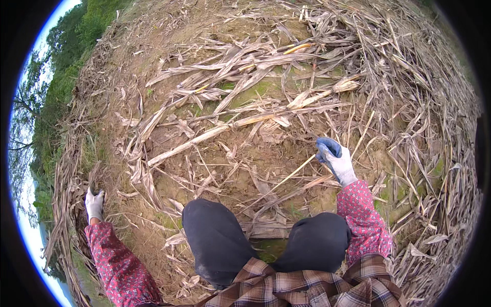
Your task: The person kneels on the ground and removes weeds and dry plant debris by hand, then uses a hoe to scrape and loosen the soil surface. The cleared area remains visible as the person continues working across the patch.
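My left hand [94,205], in a white work glove, is far out to the left beside a heap of dried corn stalks [65,184]. Dry leaves rise just beyond its fingertips; whether it grips them is unclear. My right hand [335,157] wears a white glove with a blue coated palm, its fingers curled toward the thumb. A thin pale stalk [293,174] slants from the ground up to that glove, and I cannot tell whether it is held. Ahead of my knees a long dry corn stalk [215,132] lies across the soil.
Brown soil [126,88] with scattered dry leaves spreads ahead. Thick layers of corn stalks and husks [433,103] cover the right side. A yellow-orange piece [297,48] lies among the far leaves. Green trees [69,42] stand at the left rim. My dark-trousered knees [216,238] are bent below.
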Demonstrator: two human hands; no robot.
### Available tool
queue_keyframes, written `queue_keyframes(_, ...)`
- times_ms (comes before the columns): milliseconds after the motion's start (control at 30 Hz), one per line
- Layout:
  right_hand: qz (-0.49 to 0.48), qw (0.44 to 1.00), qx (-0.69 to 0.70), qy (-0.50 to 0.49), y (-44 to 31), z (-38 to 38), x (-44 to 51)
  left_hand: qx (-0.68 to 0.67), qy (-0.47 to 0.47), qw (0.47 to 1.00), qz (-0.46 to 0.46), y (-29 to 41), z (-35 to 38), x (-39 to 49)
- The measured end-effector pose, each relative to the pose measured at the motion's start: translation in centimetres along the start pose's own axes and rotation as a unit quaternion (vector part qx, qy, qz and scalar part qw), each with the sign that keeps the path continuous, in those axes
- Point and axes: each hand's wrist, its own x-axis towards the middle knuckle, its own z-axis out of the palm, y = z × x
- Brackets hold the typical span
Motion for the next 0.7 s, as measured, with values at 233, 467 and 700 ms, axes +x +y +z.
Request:
queue_keyframes(233,0.027,0.995,0.099,-0.016,0.3,1.2,-4.6,-0.031,-0.077,0.875,0.477,40.1,19.3,-8.3)
queue_keyframes(467,-0.018,0.983,0.18,0.03,0.0,-2.6,-6.7,-0.037,-0.152,0.812,0.562,48.8,18.2,-17.6)
queue_keyframes(700,0.065,0.898,0.406,0.155,1.1,-4.8,-2.3,-0.053,-0.104,0.452,0.884,42.3,8.1,-24.9)
